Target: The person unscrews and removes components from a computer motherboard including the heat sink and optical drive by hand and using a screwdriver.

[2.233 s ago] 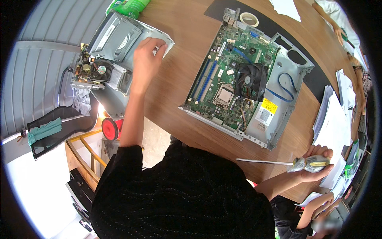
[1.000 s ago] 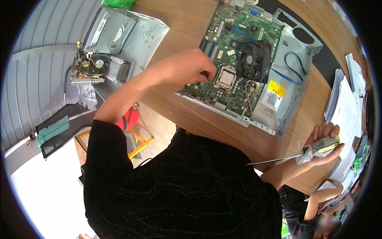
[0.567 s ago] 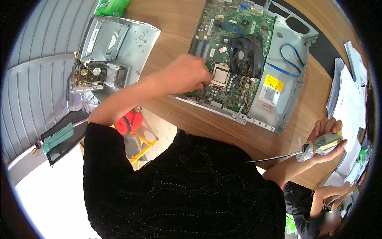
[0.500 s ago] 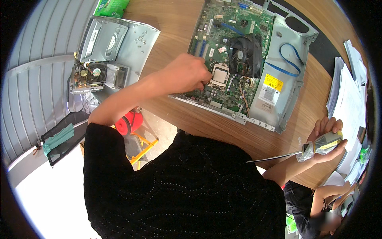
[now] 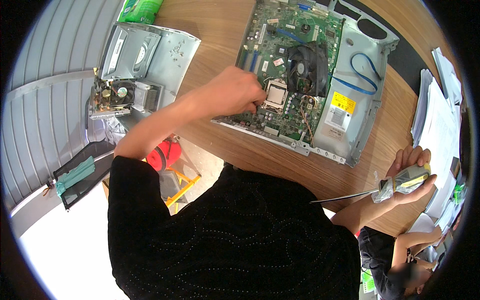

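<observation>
An open grey computer case [image 5: 361, 115] lies on the wooden table [image 5: 220, 30] with a green motherboard [image 5: 280, 60] inside. My left hand [image 5: 234, 94] rests on the board's near left part, fingers curled and pinching at something small beside the silver processor socket [image 5: 275, 95]; what it pinches is hidden. A black fan [image 5: 307, 61] sits just right of the socket. My right hand [image 5: 411, 175] is off to the right over the table edge, closed around a grey and yellow screwdriver [image 5: 400, 182] whose long shaft points left.
A removed metal cover with a drive cage and power supply [image 5: 135, 65] lies at the table's left edge. A green pack [image 5: 140, 9] is at the top left. Stacked papers [image 5: 437, 120] lie right. Another person's arm [image 5: 415, 240] shows lower right. A red object [image 5: 162, 154] stands below the table.
My left hand has come from the metal cover at the left over to the motherboard and now stays by the processor socket. The right hand has turned the screwdriver slightly.
</observation>
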The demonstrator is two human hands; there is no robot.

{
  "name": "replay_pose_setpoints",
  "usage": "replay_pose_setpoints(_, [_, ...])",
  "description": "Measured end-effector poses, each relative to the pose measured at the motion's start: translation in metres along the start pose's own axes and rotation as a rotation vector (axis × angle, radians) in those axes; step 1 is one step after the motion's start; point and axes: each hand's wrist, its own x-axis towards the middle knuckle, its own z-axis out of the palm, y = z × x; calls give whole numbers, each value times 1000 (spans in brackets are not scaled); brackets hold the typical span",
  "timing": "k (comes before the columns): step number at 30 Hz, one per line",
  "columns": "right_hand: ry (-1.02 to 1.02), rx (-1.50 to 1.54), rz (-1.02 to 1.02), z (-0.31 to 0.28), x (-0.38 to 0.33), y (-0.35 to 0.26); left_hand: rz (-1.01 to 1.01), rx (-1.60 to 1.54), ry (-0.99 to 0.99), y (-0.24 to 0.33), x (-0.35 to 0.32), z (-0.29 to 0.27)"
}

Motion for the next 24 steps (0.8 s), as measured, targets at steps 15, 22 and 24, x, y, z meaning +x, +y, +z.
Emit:
replay_pose_setpoints(15, [64,-1,-21,10,1,4,89,30,81,-2,-5,0])
replay_pose_setpoints(22, [151,-159,-151,24,2,-11,184,211,160,-6,-12,9])
replay_pose_setpoints(24, [118,-192,-185,33,3,-17,168,118,148,-7,-15,10])
